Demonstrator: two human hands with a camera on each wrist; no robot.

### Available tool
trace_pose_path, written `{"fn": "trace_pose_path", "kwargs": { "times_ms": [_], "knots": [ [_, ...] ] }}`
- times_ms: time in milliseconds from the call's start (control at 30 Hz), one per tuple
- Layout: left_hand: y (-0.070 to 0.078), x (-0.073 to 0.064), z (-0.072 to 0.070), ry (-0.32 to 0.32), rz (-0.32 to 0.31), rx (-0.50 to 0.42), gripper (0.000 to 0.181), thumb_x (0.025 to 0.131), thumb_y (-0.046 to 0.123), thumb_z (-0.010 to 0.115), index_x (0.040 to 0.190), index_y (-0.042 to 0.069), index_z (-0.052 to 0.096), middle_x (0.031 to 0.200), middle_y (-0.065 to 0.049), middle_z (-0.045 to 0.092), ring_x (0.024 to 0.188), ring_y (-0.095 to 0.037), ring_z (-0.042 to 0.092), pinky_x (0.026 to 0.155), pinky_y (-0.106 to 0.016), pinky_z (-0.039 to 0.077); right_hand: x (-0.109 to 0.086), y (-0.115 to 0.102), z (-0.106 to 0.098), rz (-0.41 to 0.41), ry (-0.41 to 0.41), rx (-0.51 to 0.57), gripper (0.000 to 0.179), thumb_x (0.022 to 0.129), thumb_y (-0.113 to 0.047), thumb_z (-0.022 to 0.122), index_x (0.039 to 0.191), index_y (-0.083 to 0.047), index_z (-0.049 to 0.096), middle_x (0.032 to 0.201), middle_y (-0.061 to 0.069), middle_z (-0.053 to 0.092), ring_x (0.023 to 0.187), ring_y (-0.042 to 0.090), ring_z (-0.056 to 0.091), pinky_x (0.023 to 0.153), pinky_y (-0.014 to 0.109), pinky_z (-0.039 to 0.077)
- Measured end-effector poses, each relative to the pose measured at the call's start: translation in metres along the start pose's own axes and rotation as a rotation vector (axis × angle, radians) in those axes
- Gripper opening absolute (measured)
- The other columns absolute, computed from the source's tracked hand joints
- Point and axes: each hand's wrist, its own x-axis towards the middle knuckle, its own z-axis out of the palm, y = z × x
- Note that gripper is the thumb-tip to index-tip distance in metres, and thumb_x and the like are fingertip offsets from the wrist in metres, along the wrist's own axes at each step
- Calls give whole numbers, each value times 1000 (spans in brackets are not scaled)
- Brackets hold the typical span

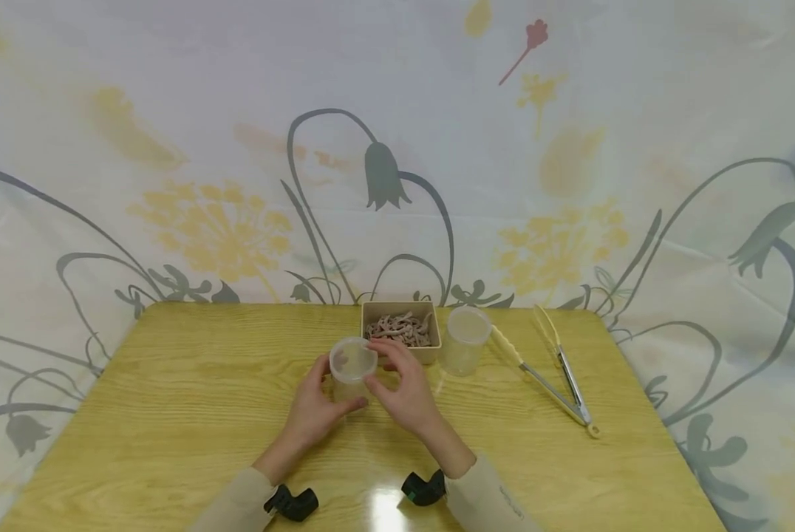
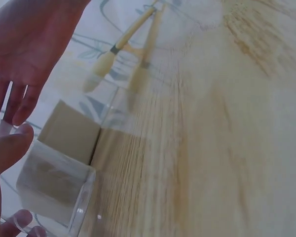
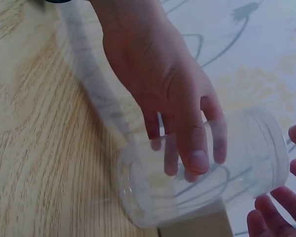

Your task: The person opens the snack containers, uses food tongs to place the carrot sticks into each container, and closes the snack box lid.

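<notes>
A clear plastic jar [image 1: 348,383] with a wider band around its top stands upright on the table. My left hand [image 1: 312,415] holds it from the left, thumb in front and fingers around the wall; the right wrist view shows this left hand [image 3: 175,103] against the jar [image 3: 158,190]. At the right of the jar's top is my right hand [image 1: 405,388], fingers fairly straight, fingertips by the rim. Also in the left wrist view, the right hand [image 2: 32,54] has its fingers extended. Whether a separate lid covers the jar is hard to tell.
A beige box [image 1: 428,353] of grey-brown curled strips [image 1: 400,327] stands behind the jar. Beside it is a second clear jar [image 1: 462,355] with a whitish top. Spread tongs [image 1: 573,380] with cream tips lie farther right. A patterned cloth [image 1: 397,236] hangs behind the table [image 1: 191,414].
</notes>
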Motion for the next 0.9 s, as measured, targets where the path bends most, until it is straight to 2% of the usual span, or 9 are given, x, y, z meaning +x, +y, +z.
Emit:
{"fn": "trace_pose_path", "kwargs": {
  "times_ms": [233, 500, 667, 733, 900],
  "knots": [
    [7, -4, -4, 0, 89, 84, 86, 66, 27, 95, 138, 9, 53, 128, -8, 60, 118, -29, 55, 98, -58, 43, -8, -6, -11, 8, -2, 4, 45, 91, -13, 73, 134, -8, 60, 128, 8, 60, 110, 26, 59, 84, 55, 53],
    [13, -10, -11, -4, 266, 228, 83, 62, 30, 96, 133, 15, 56, 122, -3, 58, 108, -24, 58, 88, -51, 50, -16, -17, -25, 68, -56, -19, 49, 92, -16, 72, 138, -9, 56, 127, 7, 60, 102, 25, 60, 77, 51, 56],
    [21, -15, -13, -15, 376, 329, 82, 62, 38, 94, 132, 16, 58, 119, -6, 56, 105, -26, 58, 80, -46, 54, -22, -25, -32, 123, -109, -95, 53, 92, -27, 71, 140, -11, 55, 122, 5, 58, 97, 20, 59, 72, 36, 56],
    [23, -17, -12, -14, 425, 387, 83, 61, 41, 94, 132, 16, 58, 117, -6, 55, 104, -24, 57, 76, -43, 55, -25, -26, -33, 149, -127, -126, 56, 92, -32, 71, 141, -12, 54, 120, 5, 56, 96, 17, 57, 72, 34, 56],
    [28, -21, -8, -4, 509, 489, 86, 59, 45, 94, 132, 16, 58, 111, -5, 52, 98, -21, 52, 69, -36, 53, -31, -27, -35, 212, -153, -164, 62, 91, -41, 70, 144, -17, 51, 116, 6, 51, 90, 15, 54, 73, 37, 56]
  ]
}}
